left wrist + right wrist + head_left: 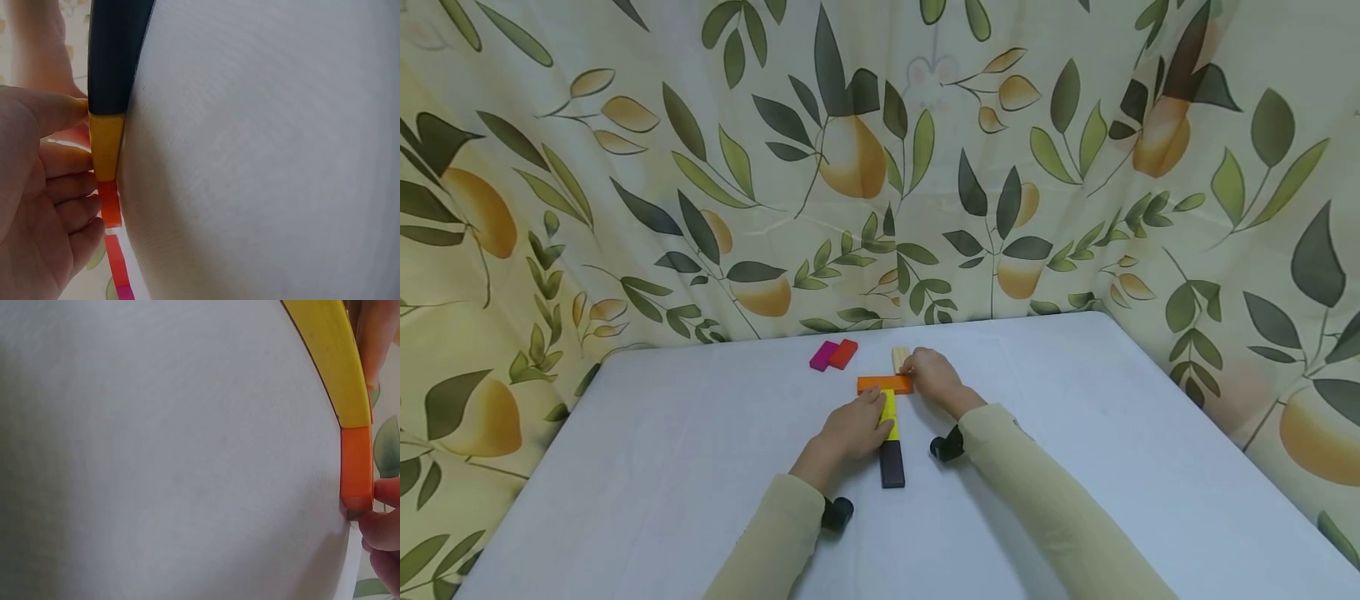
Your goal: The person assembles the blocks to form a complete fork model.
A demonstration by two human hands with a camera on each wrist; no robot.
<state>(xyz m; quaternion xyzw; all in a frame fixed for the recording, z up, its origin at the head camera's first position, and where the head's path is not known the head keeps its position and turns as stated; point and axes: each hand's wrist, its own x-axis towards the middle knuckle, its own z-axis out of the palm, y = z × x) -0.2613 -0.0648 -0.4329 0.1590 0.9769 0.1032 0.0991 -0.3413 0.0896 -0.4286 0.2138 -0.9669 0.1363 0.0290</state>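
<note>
One pale block [899,357], long axis pointing away from me, lies just beyond the right end of the orange block [886,382]; my right hand [936,379], the nearer, pinches it. Left hand [852,423], fingers relaxed, rests against the yellow block [891,410].

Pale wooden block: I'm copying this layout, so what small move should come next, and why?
Probably nudge the pale wooden block snug against the far side of the orange block: the right hand has its fingertips at it, and the left hand, touching the yellow block, could steady that one. Whether pale and orange touch is hard to tell.
</note>
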